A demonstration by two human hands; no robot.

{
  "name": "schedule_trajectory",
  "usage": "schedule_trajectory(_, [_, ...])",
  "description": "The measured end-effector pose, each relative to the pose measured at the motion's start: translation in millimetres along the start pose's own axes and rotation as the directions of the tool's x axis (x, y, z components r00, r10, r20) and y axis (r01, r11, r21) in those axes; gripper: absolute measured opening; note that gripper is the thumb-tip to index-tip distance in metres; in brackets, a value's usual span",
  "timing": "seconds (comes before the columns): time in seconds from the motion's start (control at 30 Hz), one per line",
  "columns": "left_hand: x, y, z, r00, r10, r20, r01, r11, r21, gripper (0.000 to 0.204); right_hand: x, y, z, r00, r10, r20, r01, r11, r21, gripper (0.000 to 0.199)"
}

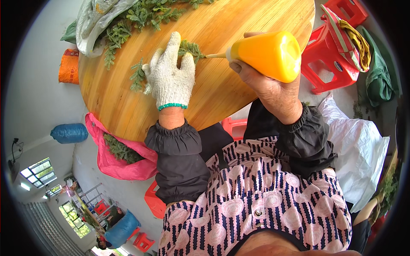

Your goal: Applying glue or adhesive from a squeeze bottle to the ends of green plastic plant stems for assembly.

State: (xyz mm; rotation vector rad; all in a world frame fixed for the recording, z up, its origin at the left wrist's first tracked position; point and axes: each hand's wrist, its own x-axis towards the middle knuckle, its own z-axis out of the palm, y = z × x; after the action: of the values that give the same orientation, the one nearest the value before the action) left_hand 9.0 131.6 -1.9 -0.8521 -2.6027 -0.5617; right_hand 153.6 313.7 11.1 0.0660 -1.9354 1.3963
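My left hand, in a white knitted glove with a green cuff, rests palm down over a green leafy sprig on the round wooden table. Its index finger points away, while the other fingers curl over the sprig. Leaves stick out on both sides of the glove; the stem beneath is hidden. Bare, my right hand wraps round a yellow squeeze bottle, tilted on its side. The bottle's thin nozzle points left, its tip close to the sprig's leaves; I cannot tell whether they touch.
More green sprigs spill from a white plastic sack at the table's far left. A pink bag of greenery hangs by the near left edge. Red stools stand at right, above a white sack.
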Motion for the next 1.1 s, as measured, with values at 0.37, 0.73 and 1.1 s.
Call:
schedule_trajectory(0.37, [0,6,-5,0.997,0.064,-0.051,-0.054,0.983,0.176,0.035,1,14,-7,0.891,0.335,-0.307,-0.149,0.853,0.499,0.027])
schedule_trajectory(0.73, [-15,-130,-77,0.93,-0.364,-0.052,0.361,0.876,0.318,0.049,25,50,-15,0.824,0.429,-0.369,-0.156,0.799,0.581,0.022])
schedule_trajectory(1.1, [81,-51,7,0.966,-0.253,-0.053,0.25,0.967,-0.055,0.06,22,54,-17,0.806,0.476,-0.352,-0.173,0.758,0.629,0.025])
